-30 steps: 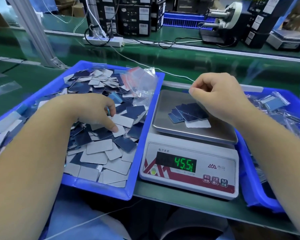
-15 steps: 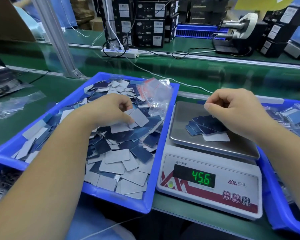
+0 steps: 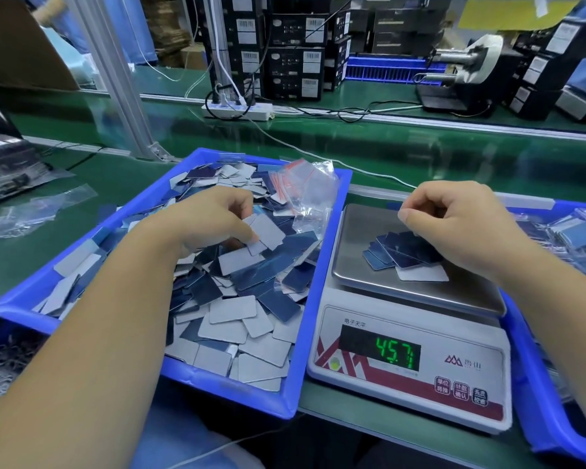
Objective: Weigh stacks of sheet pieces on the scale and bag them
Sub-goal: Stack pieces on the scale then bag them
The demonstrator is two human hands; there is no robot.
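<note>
A white digital scale [image 3: 406, 380] stands in front of me and reads 45.7. A small stack of blue and grey sheet pieces [image 3: 403, 255] lies on its steel pan. My right hand [image 3: 454, 221] hovers over the stack with fingers curled; I cannot tell whether it holds a piece. My left hand [image 3: 214, 221] is over the blue tray [image 3: 295, 333] on the left, pinching a grey sheet piece [image 3: 268, 230] lifted from the loose pile. Empty clear zip bags [image 3: 305, 191] lie at the tray's far right corner.
A second blue tray [image 3: 535, 414] with filled bags stands right of the scale. Clear bags [image 3: 31, 211] lie on the green bench at left. An aluminium post [image 3: 122, 96], a power strip [image 3: 237, 110] with cables and black boxes [image 3: 291, 45] stand behind.
My left hand has picked a grey piece out of the pile and lifted it. The scale reading rose from 45.5 to 45.7. My right hand stays over the stack.
</note>
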